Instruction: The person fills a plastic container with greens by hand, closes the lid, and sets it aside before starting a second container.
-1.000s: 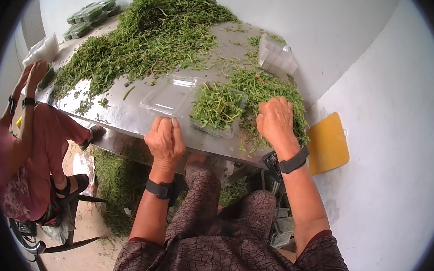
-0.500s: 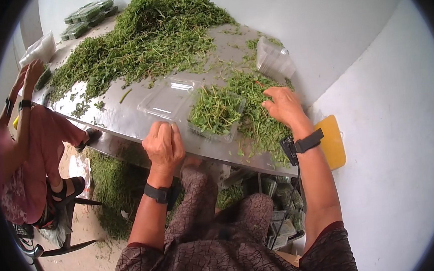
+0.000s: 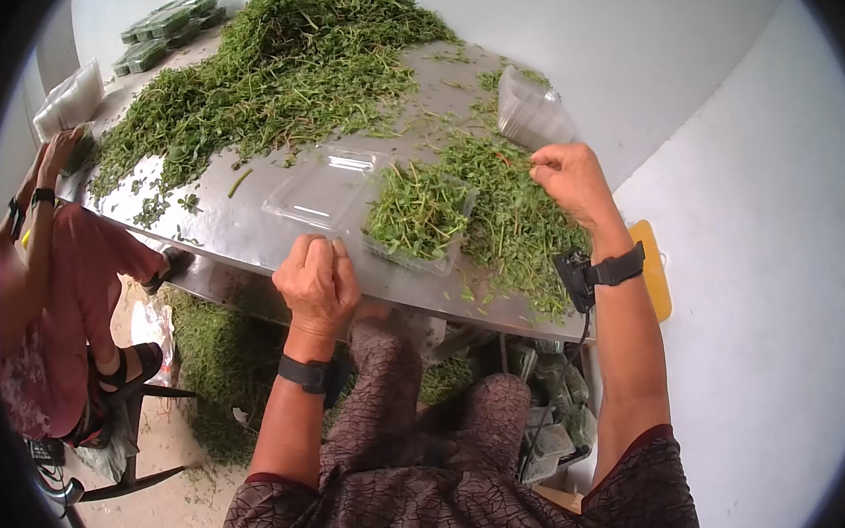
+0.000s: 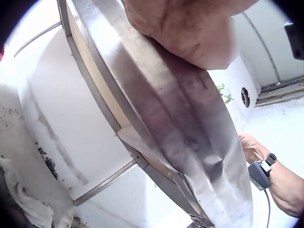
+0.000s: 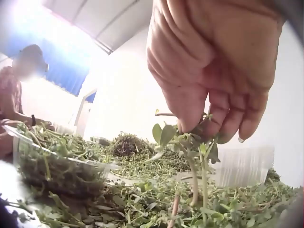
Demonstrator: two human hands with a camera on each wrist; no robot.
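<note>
In the right wrist view my right hand (image 5: 213, 71) pinches a few leafy green stems (image 5: 194, 152) between thumb and fingers, above the loose greens (image 5: 156, 204). The head view has this hand (image 3: 575, 185) at the right side of that small heap (image 3: 522, 229). Left of the heap lies an open clear box, its base filled with greens (image 3: 417, 211) and its lid (image 3: 326, 188) folded flat to the left. My left hand (image 3: 317, 282), fingers curled, is at the table's front edge below the lid; whether it grips anything is hidden.
A large pile of greens (image 3: 285, 69) covers the back of the metal table (image 3: 232, 232). Stacked empty clear boxes (image 3: 532, 109) stand at the right, filled boxes (image 3: 161, 28) at the back left. Another person (image 3: 48, 316) sits at the left. A yellow board (image 3: 652, 269) leans by the wall.
My right hand has moved right and away from me, off the near part of the small heap, and its fingers have closed on some stems. My left hand has barely moved.
</note>
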